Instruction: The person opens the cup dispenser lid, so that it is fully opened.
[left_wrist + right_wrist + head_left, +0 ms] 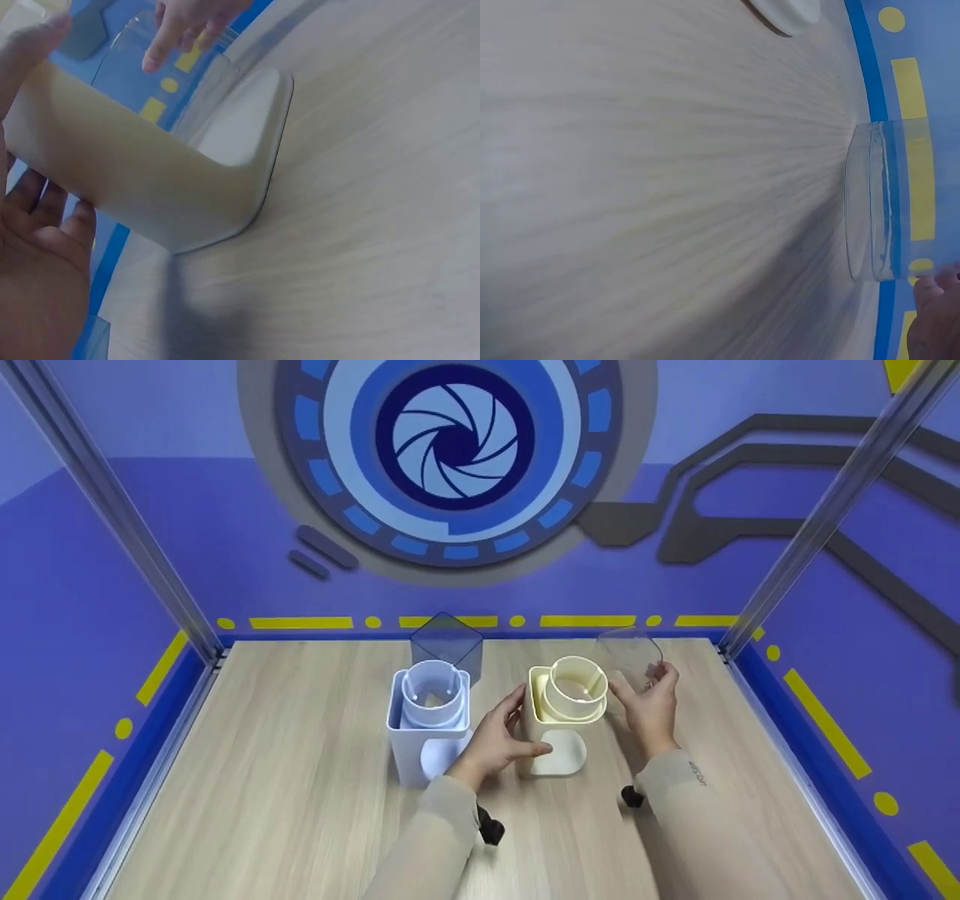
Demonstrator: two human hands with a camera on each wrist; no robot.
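Observation:
My left hand (491,746) grips a cream-coloured plastic stand (534,727) at its left side, the thumb in front above the rounded foot. A round, open-topped cup (576,699) of the same colour sits in the stand's top. From close by, the left wrist view has the stand's tall wall (135,165) between thumb and fingers, its base at the wooden tabletop. To the right of it, my right hand (651,709) holds a clear plastic container (630,651) by its side. In the right wrist view, the container's rim (859,202) faces the table.
Left of my left hand stands a matching pale blue stand (409,750) with its own round cup (433,709). Behind it is a smoky transparent container (450,641). Metal posts (840,487) and blue printed walls enclose the wooden table (300,772).

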